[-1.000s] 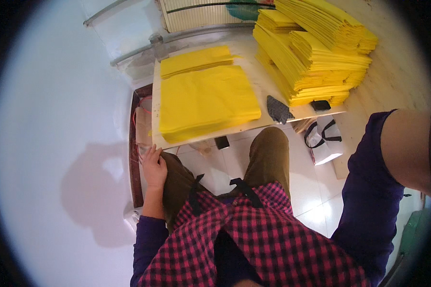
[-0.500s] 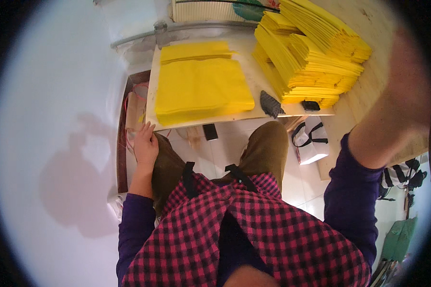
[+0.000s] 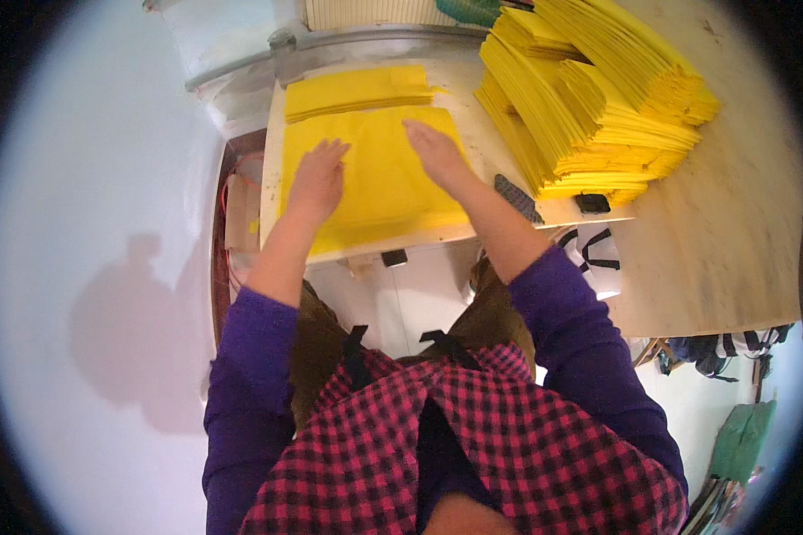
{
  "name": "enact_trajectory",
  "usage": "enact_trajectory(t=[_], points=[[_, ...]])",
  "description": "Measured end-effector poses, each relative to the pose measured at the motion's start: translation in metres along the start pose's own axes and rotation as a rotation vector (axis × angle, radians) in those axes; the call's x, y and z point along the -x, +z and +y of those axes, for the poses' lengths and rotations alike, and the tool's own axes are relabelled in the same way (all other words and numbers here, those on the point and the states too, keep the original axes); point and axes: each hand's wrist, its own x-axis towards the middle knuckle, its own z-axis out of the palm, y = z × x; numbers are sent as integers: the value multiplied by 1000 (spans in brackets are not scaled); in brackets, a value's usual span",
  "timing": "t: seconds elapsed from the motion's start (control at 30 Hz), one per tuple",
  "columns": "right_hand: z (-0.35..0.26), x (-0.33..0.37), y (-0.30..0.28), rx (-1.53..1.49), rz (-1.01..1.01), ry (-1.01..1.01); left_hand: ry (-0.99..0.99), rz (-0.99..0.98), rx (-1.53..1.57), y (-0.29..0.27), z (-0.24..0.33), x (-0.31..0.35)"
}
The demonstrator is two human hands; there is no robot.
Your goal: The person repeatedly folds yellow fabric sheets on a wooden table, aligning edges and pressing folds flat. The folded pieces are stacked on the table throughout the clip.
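Note:
A flat stack of yellow fabric sheets (image 3: 379, 201) lies on the pale wooden table in front of me, its near edge close to the table's front. Over its left part is my left hand (image 3: 317, 183), fingers stretched out and nothing held. My right hand (image 3: 435, 153) is above the upper right part, fingers also extended and pointing up-left. Whether either palm touches the cloth I cannot tell. Just beyond the stack lies a narrower folded yellow strip (image 3: 357, 91).
Tall piles of folded yellow fabric (image 3: 589, 116) stand on the table at the right. A grey patterned cloth (image 3: 517, 198) and a small black object (image 3: 592, 204) lie near the front edge. Below is a white bag with black handles (image 3: 602, 259). A white wall (image 3: 107, 223) borders the left.
My left hand has moved from the table's front left corner up onto the yellow stack. My right hand has come in from the far right to above the same stack.

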Motion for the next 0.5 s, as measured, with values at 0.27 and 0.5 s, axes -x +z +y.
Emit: enact_trajectory(t=[0.27, 0.5], points=[[78, -52, 46, 708, -138, 83, -164, -284, -220, 97, -25, -62], [86, -39, 32, 853, -153, 236, -302, -300, -338, 95, -49, -49]])
